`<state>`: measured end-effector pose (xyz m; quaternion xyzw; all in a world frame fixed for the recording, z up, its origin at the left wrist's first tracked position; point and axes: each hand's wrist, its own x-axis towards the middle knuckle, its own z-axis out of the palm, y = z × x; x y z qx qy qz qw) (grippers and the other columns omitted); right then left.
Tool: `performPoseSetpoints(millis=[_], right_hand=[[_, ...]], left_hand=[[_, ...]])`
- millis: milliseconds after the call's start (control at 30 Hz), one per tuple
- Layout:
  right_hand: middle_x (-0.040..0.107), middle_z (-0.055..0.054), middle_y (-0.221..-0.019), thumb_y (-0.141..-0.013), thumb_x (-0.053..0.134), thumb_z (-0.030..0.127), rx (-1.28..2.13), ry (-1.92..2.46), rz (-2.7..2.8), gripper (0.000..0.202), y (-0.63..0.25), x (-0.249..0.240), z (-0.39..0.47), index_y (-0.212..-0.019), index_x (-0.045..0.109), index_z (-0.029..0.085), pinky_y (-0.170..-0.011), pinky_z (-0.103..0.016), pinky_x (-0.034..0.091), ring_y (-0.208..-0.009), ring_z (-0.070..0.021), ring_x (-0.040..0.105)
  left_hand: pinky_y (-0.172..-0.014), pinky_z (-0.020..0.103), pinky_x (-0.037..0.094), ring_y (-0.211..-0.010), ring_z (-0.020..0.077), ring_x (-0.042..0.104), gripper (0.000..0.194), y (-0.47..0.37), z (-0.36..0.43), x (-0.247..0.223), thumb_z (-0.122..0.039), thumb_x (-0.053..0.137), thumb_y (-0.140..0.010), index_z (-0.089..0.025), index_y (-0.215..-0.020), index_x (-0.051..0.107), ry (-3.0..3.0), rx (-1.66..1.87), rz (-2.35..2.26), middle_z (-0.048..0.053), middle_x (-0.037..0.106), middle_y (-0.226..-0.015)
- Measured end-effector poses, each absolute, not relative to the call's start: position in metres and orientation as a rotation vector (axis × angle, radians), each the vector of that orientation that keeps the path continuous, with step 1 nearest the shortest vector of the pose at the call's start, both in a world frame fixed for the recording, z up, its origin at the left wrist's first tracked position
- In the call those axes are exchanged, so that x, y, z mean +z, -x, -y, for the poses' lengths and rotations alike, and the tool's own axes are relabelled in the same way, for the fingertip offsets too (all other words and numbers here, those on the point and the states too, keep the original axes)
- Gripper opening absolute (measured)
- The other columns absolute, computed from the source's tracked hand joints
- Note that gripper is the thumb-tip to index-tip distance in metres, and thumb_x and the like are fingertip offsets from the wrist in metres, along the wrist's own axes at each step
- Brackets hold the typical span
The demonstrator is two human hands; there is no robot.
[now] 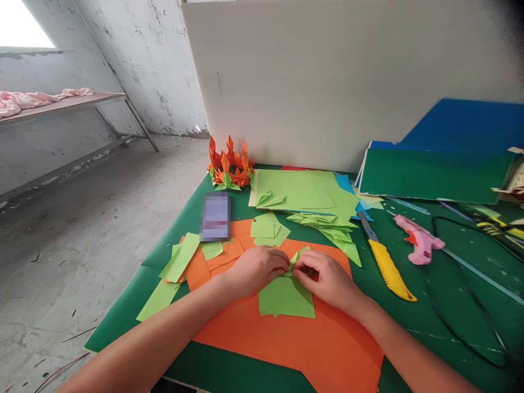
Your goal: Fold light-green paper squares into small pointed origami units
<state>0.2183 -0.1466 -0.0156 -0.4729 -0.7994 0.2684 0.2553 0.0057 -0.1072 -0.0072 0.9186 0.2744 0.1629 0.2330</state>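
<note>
My left hand (261, 267) and my right hand (323, 275) meet over the middle of the table, fingertips pinched together. Between them is a small folded piece of green paper (298, 254), partly hidden by the fingers. Just under the hands lies a stack of green paper squares (286, 299), resting on a large orange sheet (262, 333). Beyond my hands are more green paper pieces (268, 226) and a pile of folded green pieces (327, 221). An orange and green folded-paper crown (230, 166) stands at the table's far left corner.
To the right lie a yellow utility knife (391, 267) with its blade out and a pink glue gun (420, 240) with a black cord. A blurred phone-like rectangle (215, 216) is at left. Blue and green boards (434, 172) lean at the back right on the green table (164, 240).
</note>
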Motion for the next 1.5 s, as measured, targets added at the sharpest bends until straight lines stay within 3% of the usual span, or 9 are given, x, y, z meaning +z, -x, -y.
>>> performPoseSetpoints(millis=[267,533,1100,1300,1500], right_hand=[[0.051,0.0,-0.071,-0.081,0.053,0.014,0.689,1.389,2.158,0.014,-0.2121,-0.0188,0.1457,-0.071,0.046,0.021,-0.056,-0.027,0.038,-0.066,-0.0161,0.05],[0.051,0.0,-0.07,-0.08,0.054,0.016,0.676,1.413,2.151,0.013,-0.2118,-0.0212,0.1441,-0.07,0.047,0.021,-0.056,-0.027,0.038,-0.066,-0.0161,0.05],[0.051,0.001,-0.07,-0.079,0.053,0.014,0.693,1.437,2.151,0.014,-0.2109,-0.0204,0.1432,-0.069,0.045,0.021,-0.055,-0.026,0.036,-0.066,-0.016,0.05],[0.05,0.001,-0.069,-0.078,0.053,0.014,0.7,1.446,2.146,0.014,-0.2113,-0.0208,0.1426,-0.069,0.045,0.021,-0.055,-0.026,0.036,-0.066,-0.0155,0.049],[0.05,0.001,-0.069,-0.078,0.054,0.014,0.7,1.448,2.148,0.014,-0.2114,-0.0199,0.1417,-0.069,0.045,0.021,-0.054,-0.025,0.036,-0.065,-0.0151,0.05]], left_hand=[[-0.086,0.03,0.048,-0.088,0.0173,0.062,0.014,-0.0073,0.1081,-0.0055,-0.011,0.058,-0.085,-0.019,-0.088,0.069,-2.474,0.449,-0.852,0.003,0.065,-0.105],[-0.088,0.033,0.049,-0.099,0.0205,0.059,0.009,-0.0062,0.1092,-0.0053,-0.024,0.063,-0.087,-0.022,-0.089,0.072,-2.424,0.442,-0.936,0.004,0.055,-0.116],[-0.084,0.03,0.05,-0.094,0.0186,0.061,0.01,-0.0078,0.108,-0.005,-0.024,0.063,-0.088,-0.022,-0.085,0.073,-2.359,0.435,-0.932,0.004,0.057,-0.111],[-0.085,0.03,0.049,-0.097,0.0196,0.06,0.013,-0.0084,0.1085,-0.0048,-0.014,0.062,-0.085,-0.023,-0.084,0.072,-2.368,0.417,-0.955,0.003,0.058,-0.111],[-0.086,0.031,0.049,-0.098,0.02,0.06,0.012,-0.0082,0.1077,-0.005,-0.021,0.06,-0.088,-0.022,-0.085,0.072,-2.374,0.409,-0.954,0.003,0.059,-0.112]])
